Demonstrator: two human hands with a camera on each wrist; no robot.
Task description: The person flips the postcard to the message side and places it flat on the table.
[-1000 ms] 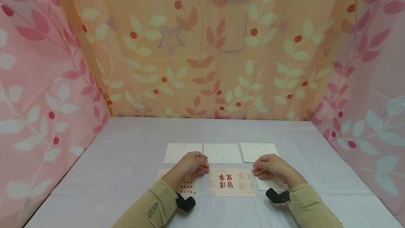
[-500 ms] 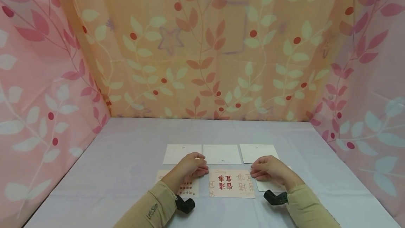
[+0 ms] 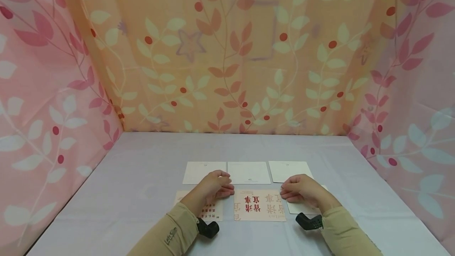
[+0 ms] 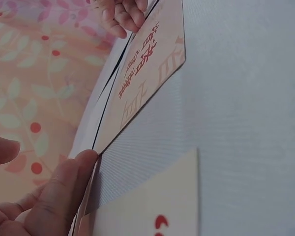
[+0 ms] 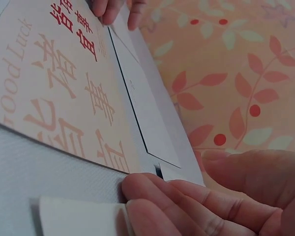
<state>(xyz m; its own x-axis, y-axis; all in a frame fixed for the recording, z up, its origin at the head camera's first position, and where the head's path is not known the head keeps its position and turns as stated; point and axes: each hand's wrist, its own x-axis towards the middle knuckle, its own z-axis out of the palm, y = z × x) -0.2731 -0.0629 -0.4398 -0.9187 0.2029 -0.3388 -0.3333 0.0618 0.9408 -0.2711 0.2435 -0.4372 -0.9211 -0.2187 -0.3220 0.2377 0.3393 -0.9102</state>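
Right hand [image 3: 306,189] inward, card [image 5: 69,96], "Good Luck" wrist-legible

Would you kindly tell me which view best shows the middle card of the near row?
The head view, showing nearly the whole card. The left wrist view slants it, cut off above; the right wrist view is close but cropped.

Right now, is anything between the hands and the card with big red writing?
Nothing visible: the left hand and right hand are each right at a far corner of that card.
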